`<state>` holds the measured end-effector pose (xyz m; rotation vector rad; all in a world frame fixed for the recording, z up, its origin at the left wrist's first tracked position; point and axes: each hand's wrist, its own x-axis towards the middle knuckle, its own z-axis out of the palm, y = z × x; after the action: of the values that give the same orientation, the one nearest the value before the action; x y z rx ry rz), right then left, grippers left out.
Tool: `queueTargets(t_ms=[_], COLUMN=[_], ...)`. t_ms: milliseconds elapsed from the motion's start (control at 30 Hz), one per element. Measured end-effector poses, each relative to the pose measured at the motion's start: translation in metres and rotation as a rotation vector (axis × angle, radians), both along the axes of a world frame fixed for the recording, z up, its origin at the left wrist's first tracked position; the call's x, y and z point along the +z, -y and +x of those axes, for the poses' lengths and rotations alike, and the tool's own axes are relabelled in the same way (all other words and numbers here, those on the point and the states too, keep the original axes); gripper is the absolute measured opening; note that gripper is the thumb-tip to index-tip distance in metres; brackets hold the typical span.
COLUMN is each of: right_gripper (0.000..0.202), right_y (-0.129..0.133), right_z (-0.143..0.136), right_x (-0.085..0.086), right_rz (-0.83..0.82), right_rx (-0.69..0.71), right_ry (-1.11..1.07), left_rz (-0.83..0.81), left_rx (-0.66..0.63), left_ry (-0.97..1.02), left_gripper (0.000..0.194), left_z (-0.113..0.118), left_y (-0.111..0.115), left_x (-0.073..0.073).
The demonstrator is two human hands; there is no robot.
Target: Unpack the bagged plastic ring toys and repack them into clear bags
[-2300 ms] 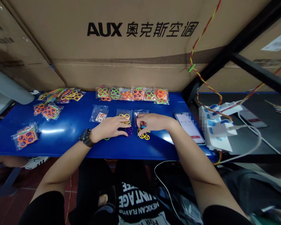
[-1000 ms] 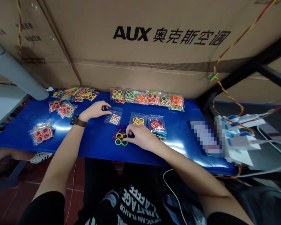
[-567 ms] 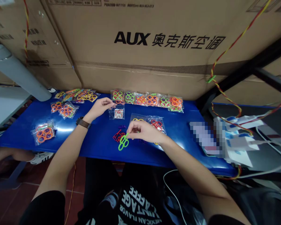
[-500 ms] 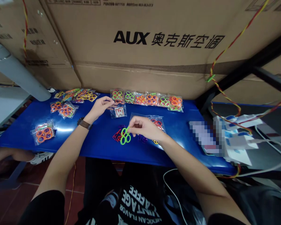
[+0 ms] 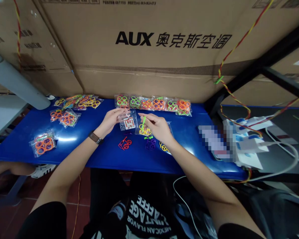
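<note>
Stretched toward the middle of the blue table, my left hand (image 5: 111,122) pinches the edge of a small clear plastic bag (image 5: 135,117) with a red-and-white printed card (image 5: 129,123) in it. My right hand (image 5: 159,128) is closed on a bright green plastic ring piece (image 5: 144,123), seen nearly edge-on, just right of the bag. Under my right fingers lies a clear packet with yellow rings (image 5: 145,130). Nearer me are a loose red plastic piece (image 5: 125,143), a purple piece (image 5: 150,144) and a yellow piece (image 5: 163,147), partly hidden by my right wrist.
Filled packets of coloured rings (image 5: 159,104) line the back of the blue table (image 5: 99,159). More packets (image 5: 69,118) lie at the left, one (image 5: 43,143) nearer the front. A large cardboard box (image 5: 139,66) stands behind. White plugs and cables (image 5: 251,146) are at the right.
My right hand has moved up and away from me with the green piece, which has turned edge-on beside the bag. My left hand has shifted the bag slightly right, toward it.
</note>
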<state>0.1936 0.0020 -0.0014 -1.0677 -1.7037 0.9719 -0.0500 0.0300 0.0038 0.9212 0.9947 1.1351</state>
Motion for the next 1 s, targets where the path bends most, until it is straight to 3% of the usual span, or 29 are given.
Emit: queueTargets(t_ms=[233, 367, 500, 667, 833, 1000], right_gripper=[0.047, 0.036, 0.025, 0.031, 0.033, 0.027], right_y=[-0.001, 0.002, 0.001, -0.009, -0.016, -0.009], right_z=[0.008, 0.011, 0.014, 0.022, 0.028, 0.025], right_x=[0.006, 0.015, 0.019, 0.013, 0.011, 0.021], right_rz=[0.101, 0.109, 0.041, -0.110, -0.062, -0.061], right_rx=[0.107, 0.132, 0.088, 0.174, 0.261, 0.197], right_ry=[0.197, 0.293, 0.276, 0.213, 0.267, 0.245], left_rz=[0.034, 0.072, 0.068, 0.042, 0.025, 0.018], left_rx=[0.014, -0.024, -0.037, -0.049, -0.122, -0.161], left_ry=[-0.003, -0.005, -0.019, -0.002, 0.038, 0.004], left_gripper=[0.017, 0.028, 0.027, 0.024, 0.023, 0.025], left_z=[0.002, -0.002, -0.002, -0.001, -0.001, -0.001], left_y=[0.003, 0.004, 0.004, 0.004, 0.006, 0.007], left_x=[0.000, -0.001, -0.003, -0.005, -0.004, -0.004])
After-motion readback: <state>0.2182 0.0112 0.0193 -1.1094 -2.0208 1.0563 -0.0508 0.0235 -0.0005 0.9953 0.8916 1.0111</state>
